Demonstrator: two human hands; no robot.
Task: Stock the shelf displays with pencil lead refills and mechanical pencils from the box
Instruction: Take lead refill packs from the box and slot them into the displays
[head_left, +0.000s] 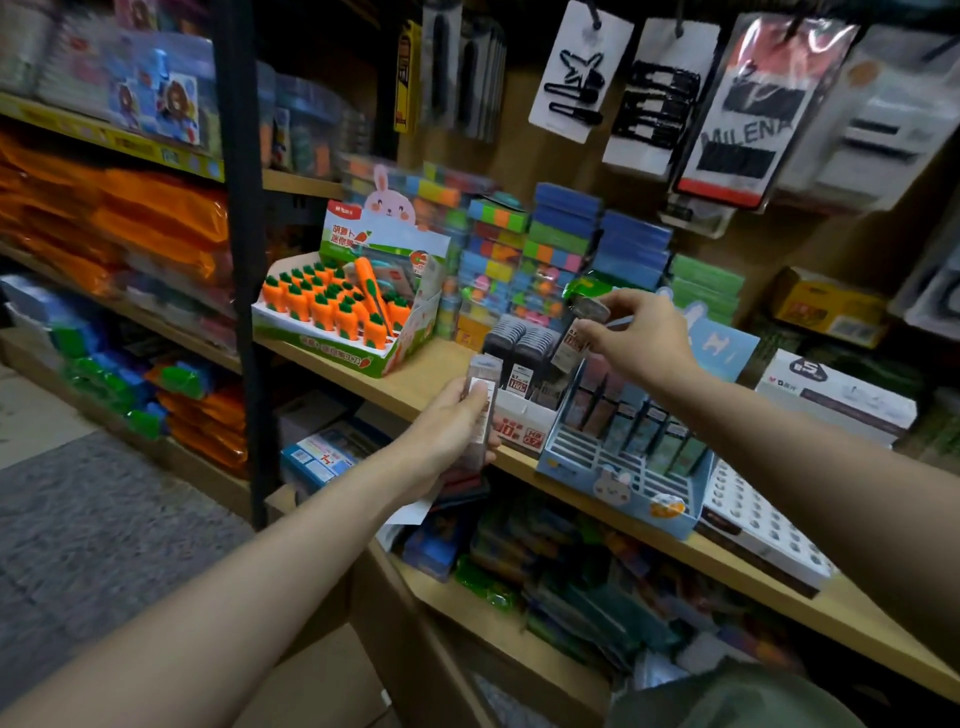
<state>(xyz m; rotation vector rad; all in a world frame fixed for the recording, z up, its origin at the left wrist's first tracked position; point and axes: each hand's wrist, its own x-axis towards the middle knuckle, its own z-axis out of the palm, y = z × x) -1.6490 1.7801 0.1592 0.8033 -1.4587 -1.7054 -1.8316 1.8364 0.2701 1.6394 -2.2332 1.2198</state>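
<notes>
My left hand (451, 431) grips a small stack of pencil lead refill cases (482, 387) in front of the wooden shelf edge. My right hand (636, 332) pinches one lead refill case (574, 338) above a white display box (519, 423) that holds several dark refill cases. Beside it to the right stands a blue bunny display tray (618, 486) with several mechanical pencil packs in its back slots. The supply box is not in view.
A carrot eraser display (343, 312) stands left of the refills on the wooden shelf (415, 384). Coloured sticky-note stacks (524, 260) line the back. Hair-clip cards (576, 67) hang above. A white box (831, 400) sits at right. A black upright post (244, 260) divides the shelving.
</notes>
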